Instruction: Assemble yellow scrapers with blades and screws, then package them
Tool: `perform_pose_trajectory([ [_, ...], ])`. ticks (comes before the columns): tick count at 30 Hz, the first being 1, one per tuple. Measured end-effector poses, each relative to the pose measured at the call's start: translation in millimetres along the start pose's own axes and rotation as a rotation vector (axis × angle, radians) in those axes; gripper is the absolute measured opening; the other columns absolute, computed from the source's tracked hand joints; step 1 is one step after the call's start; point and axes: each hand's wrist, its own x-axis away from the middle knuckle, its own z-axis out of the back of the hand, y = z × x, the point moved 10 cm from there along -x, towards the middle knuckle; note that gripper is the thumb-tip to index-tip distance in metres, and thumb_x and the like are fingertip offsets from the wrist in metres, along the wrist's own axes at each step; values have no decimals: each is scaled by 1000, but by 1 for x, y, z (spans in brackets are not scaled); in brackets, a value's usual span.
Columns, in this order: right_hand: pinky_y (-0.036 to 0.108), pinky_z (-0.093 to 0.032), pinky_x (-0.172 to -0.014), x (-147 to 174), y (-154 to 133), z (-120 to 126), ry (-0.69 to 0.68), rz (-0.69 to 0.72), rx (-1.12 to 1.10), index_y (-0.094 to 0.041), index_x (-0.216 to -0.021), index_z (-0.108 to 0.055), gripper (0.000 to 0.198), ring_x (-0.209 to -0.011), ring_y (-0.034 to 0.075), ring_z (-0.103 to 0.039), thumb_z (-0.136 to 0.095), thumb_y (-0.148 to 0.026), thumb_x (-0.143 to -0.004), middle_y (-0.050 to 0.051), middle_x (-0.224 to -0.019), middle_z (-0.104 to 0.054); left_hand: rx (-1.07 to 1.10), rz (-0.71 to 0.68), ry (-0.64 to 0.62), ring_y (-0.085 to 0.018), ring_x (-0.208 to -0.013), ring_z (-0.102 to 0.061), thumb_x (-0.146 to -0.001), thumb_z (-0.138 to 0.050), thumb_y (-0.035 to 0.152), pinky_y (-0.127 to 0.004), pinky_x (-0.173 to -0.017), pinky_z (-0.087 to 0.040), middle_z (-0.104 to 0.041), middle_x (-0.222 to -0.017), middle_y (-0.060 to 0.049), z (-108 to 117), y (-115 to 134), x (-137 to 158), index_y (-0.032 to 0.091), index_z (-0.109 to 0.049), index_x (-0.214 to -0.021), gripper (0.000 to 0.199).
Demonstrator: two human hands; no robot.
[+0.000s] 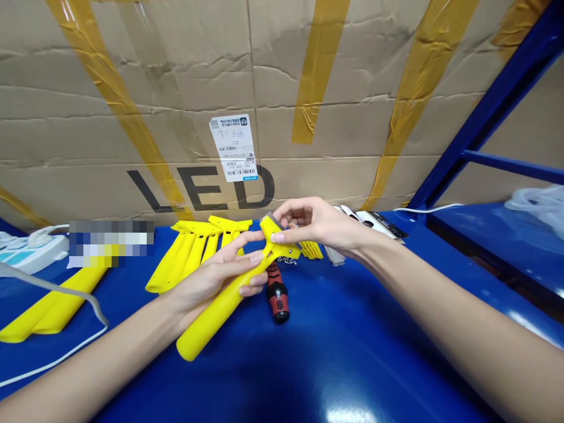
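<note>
My left hand point(229, 270) is wrapped round the handle of a yellow scraper point(215, 320), which slants from lower left to upper right. At the scraper's head, my right hand point(315, 226) pinches the edge with thumb and fingers, beside a thin grey metal blade point(275, 221). A small screw shows on the head. Below my hands lies a red and black screwdriver handle point(278, 296), its far end hidden. Several more yellow scraper handles point(189, 252) lie in a row behind my left hand. Small yellow pieces point(312, 250) are partly covered by my right hand.
A large cardboard box point(282, 76) stands behind the blue table point(352, 335). More yellow handles point(66, 299) lie at left, near a white power strip point(33, 249) and cable point(57, 363). Flat packages point(379, 223) are at back right, before a blue metal frame point(445, 155).
</note>
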Motion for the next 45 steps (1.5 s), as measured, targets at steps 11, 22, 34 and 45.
perform_pose_trajectory([
  [11, 28, -42, -69, -2, -2, 3, 50, 69, 65, -17, -92, -72, 33, -76, 13, -53, -86, -34, -68, -1, -80, -59, 26, -26, 3, -8, -53, -51, -92, -60, 8, -16, -51, -40, -54, -67, 0, 1, 4, -1, 23, -53, -120, 32],
  [22, 27, -39, -65, -1, -7, 1, 3, 104, 81, -16, -85, -69, 30, -70, 11, -48, -85, -35, -69, -2, -75, -57, 56, -5, -19, -9, -55, -54, -92, -58, 6, -17, -51, -40, -55, -68, 0, -1, 1, 1, 21, -55, -120, 31],
  [34, 26, -38, -61, -1, -5, 1, 24, 72, 104, -16, -78, -67, 27, -66, 10, -46, -86, -32, -68, -4, -70, -57, 3, -16, -10, -9, -55, -53, -92, -61, 9, -19, -53, -39, -57, -68, 0, 2, 0, 1, 21, -53, -124, 35],
  [45, 29, -48, -71, 0, 1, 4, 16, 9, 173, -16, -92, -73, 35, -77, 14, -59, -85, -38, -68, 3, -84, -68, 4, -25, 53, -8, -54, -52, -91, -64, 9, -19, -53, -38, -55, -66, 2, 18, 1, 1, 21, -49, -126, 39],
])
